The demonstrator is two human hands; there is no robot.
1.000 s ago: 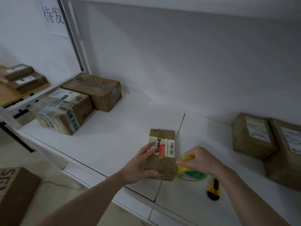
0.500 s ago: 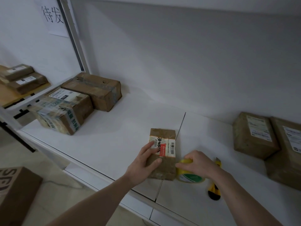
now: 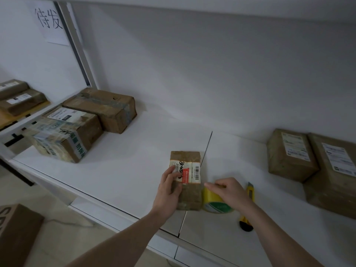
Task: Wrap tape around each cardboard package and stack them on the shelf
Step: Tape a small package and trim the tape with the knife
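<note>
White shelf point(image 3: 119, 170), grey wall point(image 3: 212, 74)

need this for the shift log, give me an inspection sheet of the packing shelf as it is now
surface: white shelf, seam between two panels.
job's things: small package lies flat at the seam, label up; yellow tape roll against its right side.
clutter: yellow utility knife right of the roll; two boxes at left, two boxes at right.
grippers: left hand holds the package down, fingers on the label; right hand grips the roll, fingertips pinched at its top.
cables: nothing seen.
surroundings: white back wall, paper sign upper left, carton on the floor, more parcels far left.
</note>
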